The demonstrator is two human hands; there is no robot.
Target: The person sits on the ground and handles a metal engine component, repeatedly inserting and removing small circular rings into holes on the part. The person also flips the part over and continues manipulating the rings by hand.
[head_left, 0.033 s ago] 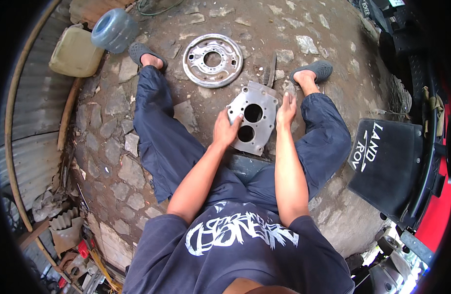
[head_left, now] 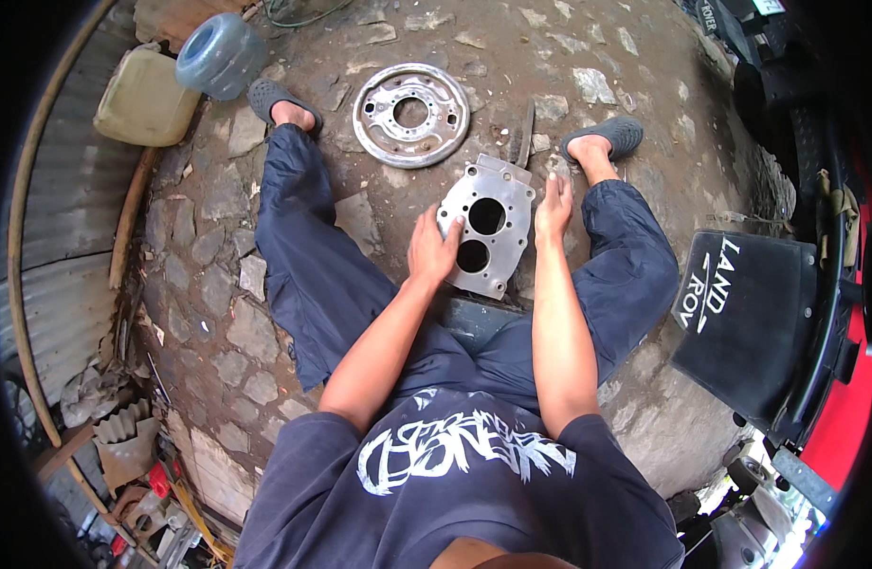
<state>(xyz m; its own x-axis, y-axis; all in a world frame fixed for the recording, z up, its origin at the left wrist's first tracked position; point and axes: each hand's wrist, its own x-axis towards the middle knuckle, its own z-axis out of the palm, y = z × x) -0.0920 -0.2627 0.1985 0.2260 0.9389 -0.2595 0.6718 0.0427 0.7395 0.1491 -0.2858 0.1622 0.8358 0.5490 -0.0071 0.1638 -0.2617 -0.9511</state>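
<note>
A grey metal plate (head_left: 508, 237) with two large round holes and smaller bolt holes lies between my legs, over a dark surface (head_left: 469, 322). My left hand (head_left: 433, 245) grips its left edge, thumb on the face. Beside the right edge is my right hand (head_left: 554, 209), fingers extended; whether it touches the plate is unclear. Beyond the plate lies a round metal disc (head_left: 384, 137) with a central hole, and right of that a narrow metal bar (head_left: 527, 133).
A yellowed jerrycan (head_left: 142, 100) and blue water jug (head_left: 223, 57) stand upper left, beside corrugated sheeting (head_left: 52, 294). Metal scrap (head_left: 147, 517) lies lower left. At right are a vehicle's black mudflap (head_left: 749, 360) and red bodywork (head_left: 844, 408). My feet rest on the stony ground (head_left: 218, 247).
The plate and my left hand have shifted very slightly left and away from my body.
</note>
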